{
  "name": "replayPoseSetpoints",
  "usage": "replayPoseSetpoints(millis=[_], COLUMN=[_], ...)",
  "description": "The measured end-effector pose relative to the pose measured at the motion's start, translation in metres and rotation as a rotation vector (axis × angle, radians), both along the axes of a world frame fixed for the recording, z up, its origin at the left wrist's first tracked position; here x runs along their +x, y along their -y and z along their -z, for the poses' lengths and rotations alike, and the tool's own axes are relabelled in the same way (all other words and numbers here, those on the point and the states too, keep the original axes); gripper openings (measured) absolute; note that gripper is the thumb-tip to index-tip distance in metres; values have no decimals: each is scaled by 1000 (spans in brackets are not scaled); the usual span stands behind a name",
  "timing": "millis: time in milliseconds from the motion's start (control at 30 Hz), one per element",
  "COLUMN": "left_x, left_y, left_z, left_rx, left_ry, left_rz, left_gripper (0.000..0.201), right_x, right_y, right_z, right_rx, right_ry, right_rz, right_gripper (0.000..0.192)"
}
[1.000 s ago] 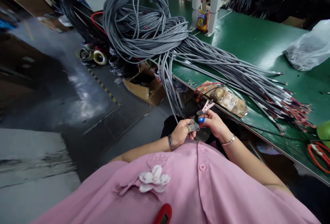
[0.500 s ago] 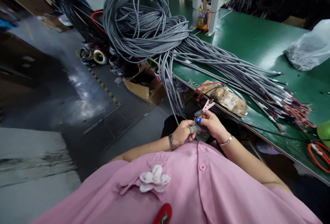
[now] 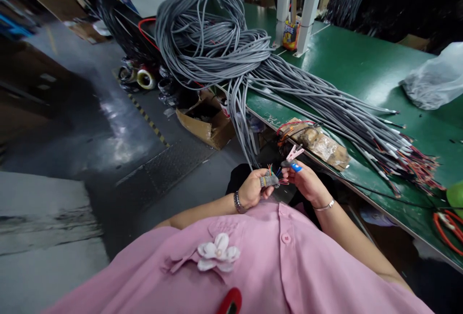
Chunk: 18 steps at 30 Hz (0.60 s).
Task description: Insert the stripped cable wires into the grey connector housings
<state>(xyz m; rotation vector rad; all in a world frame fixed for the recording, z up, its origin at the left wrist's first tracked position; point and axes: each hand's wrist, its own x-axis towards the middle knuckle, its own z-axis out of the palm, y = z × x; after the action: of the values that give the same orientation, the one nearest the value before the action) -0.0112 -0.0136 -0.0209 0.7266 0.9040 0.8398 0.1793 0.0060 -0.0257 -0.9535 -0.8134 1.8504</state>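
Observation:
My left hand, with a grey covering on a digit, is closed round the end of a grey cable. Thin coloured wires fan out above its fingertips, and reddish ones point right. Close by on the right, my right hand has bent fingers, a grey fingertip covering and a blue band. Its fingertips sit near the wire ends; whatever they pinch is too small to make out. A pink clip shows just beyond these fingers; whether they touch it I cannot tell.
A large coil of grey cables lies on the green table, their stripped ends spread to the right. A taped cardboard piece rests at the table edge. A plastic bag is at right; an open carton stands below the table.
My right hand has drawn away to the right from my left hand, widening the gap between them. The coloured wires now stand more spread. The whole view has shifted slightly.

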Motion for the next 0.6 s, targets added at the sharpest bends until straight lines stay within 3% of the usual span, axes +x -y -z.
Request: replayPoseSetpoints(millis=[167,300,600], left_x=[6,15,21], left_y=[-8,-18,-31], left_z=[-23,-35,-26], left_rx=[-90,-139,-227], left_ry=[145,261,297], left_rz=[-16,75,89], left_gripper=[24,19,13], right_x=[9,2,-10], right_y=[-16,-28,-32], right_z=[2,-6,-1], right_rx=[-34,15,39], right_ry=[-32,-31,-71], right_rz=[84,114,262], right_gripper=[52,49,42])
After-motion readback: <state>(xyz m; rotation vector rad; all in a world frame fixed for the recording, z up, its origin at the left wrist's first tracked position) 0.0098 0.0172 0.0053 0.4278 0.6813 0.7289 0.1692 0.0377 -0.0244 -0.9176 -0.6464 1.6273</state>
